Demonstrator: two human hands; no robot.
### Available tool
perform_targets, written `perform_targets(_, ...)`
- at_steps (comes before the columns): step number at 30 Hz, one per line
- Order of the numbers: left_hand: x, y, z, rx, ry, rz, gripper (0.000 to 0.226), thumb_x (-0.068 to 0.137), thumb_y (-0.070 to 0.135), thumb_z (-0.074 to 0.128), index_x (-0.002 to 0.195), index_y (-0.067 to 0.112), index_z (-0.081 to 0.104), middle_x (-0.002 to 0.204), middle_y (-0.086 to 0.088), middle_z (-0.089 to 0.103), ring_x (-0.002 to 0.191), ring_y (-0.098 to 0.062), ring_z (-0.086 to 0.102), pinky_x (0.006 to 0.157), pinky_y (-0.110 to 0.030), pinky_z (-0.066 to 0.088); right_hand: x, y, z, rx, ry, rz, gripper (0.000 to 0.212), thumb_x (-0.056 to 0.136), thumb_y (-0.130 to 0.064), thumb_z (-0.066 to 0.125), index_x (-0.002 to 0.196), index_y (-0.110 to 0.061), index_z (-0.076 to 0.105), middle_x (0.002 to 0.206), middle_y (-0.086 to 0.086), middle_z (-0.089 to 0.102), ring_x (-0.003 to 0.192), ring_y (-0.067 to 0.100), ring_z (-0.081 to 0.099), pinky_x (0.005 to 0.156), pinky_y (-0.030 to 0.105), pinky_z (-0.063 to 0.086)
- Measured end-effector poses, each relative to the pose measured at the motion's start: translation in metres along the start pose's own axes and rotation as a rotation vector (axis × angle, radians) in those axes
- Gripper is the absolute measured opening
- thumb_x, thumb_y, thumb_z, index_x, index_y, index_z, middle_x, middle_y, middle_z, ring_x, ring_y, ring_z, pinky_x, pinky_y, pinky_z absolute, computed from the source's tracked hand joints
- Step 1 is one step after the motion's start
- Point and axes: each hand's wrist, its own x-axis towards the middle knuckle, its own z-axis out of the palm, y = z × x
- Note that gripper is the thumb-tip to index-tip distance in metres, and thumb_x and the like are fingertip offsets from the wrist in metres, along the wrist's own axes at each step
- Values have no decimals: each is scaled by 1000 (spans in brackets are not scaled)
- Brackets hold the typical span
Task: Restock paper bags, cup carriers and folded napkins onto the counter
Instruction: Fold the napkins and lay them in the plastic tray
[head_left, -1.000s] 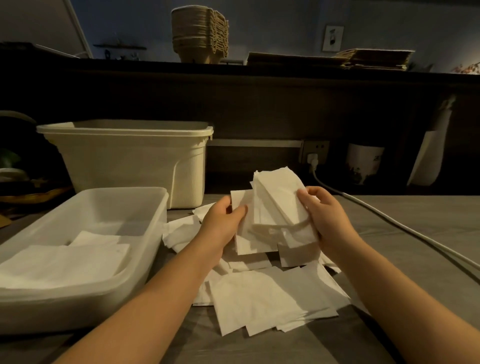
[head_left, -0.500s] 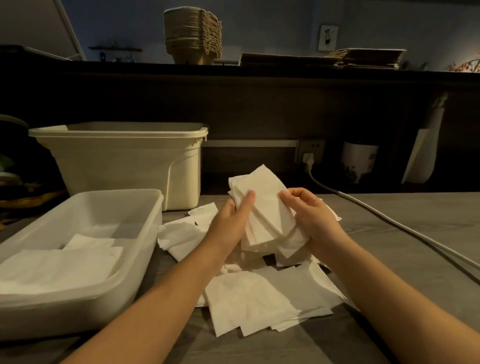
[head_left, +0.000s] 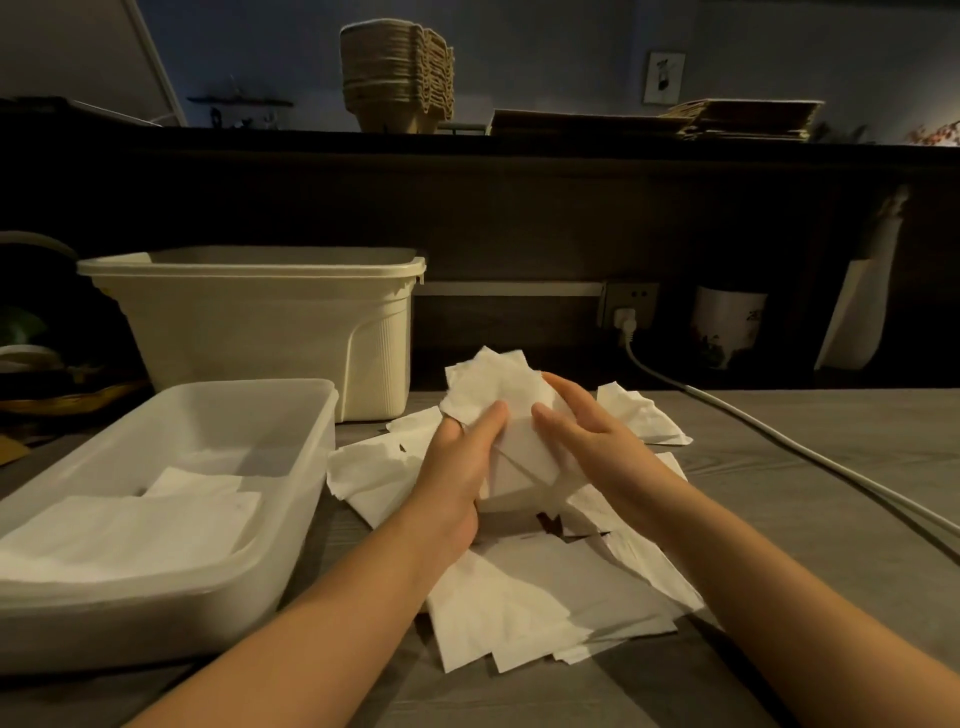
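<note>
A small stack of white napkins (head_left: 506, 415) is pressed between my left hand (head_left: 462, 462) and my right hand (head_left: 587, 441), low over a loose pile of napkins (head_left: 545, 608) spread on the grey table. Both hands grip the stack from its sides, fingers pointing away from me. More napkins (head_left: 156, 519) lie flat inside a translucent white tub (head_left: 291, 499) at the left. On the dark counter ledge above stand a stack of brown cup carriers (head_left: 397, 78) and flat brown paper bags (head_left: 727, 119).
A cream bin (head_left: 260, 332) stands behind the tub. A white power cable (head_left: 779, 441) runs from a wall socket (head_left: 631, 306) across the table's right side. A patterned cup (head_left: 727, 327) and a white holder (head_left: 857, 312) sit against the back wall.
Both hands have lowered the napkin stack from chest height toward the pile on the table and squeezed it closer together.
</note>
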Motion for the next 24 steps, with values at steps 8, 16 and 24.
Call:
perform_targets(8, -1, 7, -5, -351, -8, 26, 24, 91, 33, 54, 114, 29, 53, 107, -5, 63, 97, -24, 60, 70, -38, 53, -5, 4, 5, 151, -68, 94, 31, 82, -31, 63, 108, -15, 54, 101, 3, 64, 89, 16, 65, 73, 28, 58)
perform_targets(16, 4, 5, -10, -414, 39, -52, 33, 93, 26, 54, 124, 18, 53, 109, -10, 66, 94, -25, 63, 64, -36, 51, -2, 0, 4, -126, 133, -23, 22, 94, -35, 46, 106, -19, 54, 89, -6, 59, 77, 10, 61, 62, 21, 54)
perform_targets(24, 5, 5, -12, -501, 64, -117, 28, 98, 34, 43, 120, 19, 52, 101, -7, 64, 89, -24, 61, 65, -38, 50, 3, 2, -3, -13, 236, -73, 6, 92, -24, 55, 93, -19, 58, 91, -3, 60, 82, 9, 59, 62, 19, 51)
